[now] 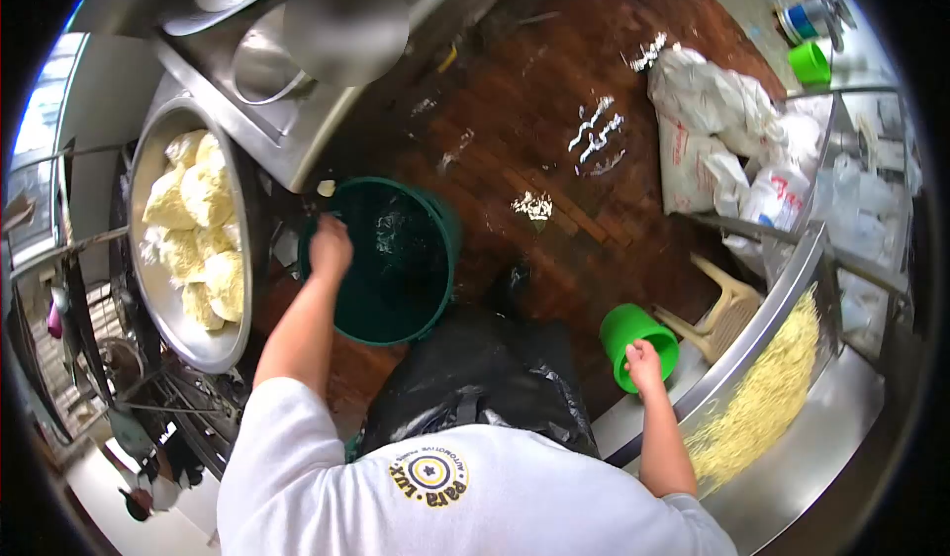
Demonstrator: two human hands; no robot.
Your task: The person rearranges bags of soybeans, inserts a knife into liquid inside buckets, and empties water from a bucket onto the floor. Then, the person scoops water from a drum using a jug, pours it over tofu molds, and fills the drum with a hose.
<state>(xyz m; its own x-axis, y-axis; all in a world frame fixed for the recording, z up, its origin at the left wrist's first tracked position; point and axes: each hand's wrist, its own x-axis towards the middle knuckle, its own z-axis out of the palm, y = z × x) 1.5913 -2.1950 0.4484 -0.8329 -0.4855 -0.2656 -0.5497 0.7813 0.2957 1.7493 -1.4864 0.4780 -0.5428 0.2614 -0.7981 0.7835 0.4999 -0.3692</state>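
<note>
At the left rim of a large dark green tub point(447, 259), my left hand point(330, 247) is closed and appears to grip the edge. Dark liquid with reflections shows inside the tub. My right hand point(643, 366) is closed on the near rim of a small bright green bucket point(623, 333), tilted so its mouth faces me. Beside that bucket, a long metal trough point(683, 413) holds yellow shredded food point(767, 398). Left of my left hand stands a wide metal basin point(247, 289) with several plastic-wrapped yellow lumps point(206, 195).
Wet reddish-brown floor point(515, 91) has white splashes. White sacks point(703, 140) and a beige plastic stool point(727, 309) stand on the right. A steel counter point(297, 145) with a metal pot point(265, 61) is at upper left. Another green container point(809, 63) sits far right.
</note>
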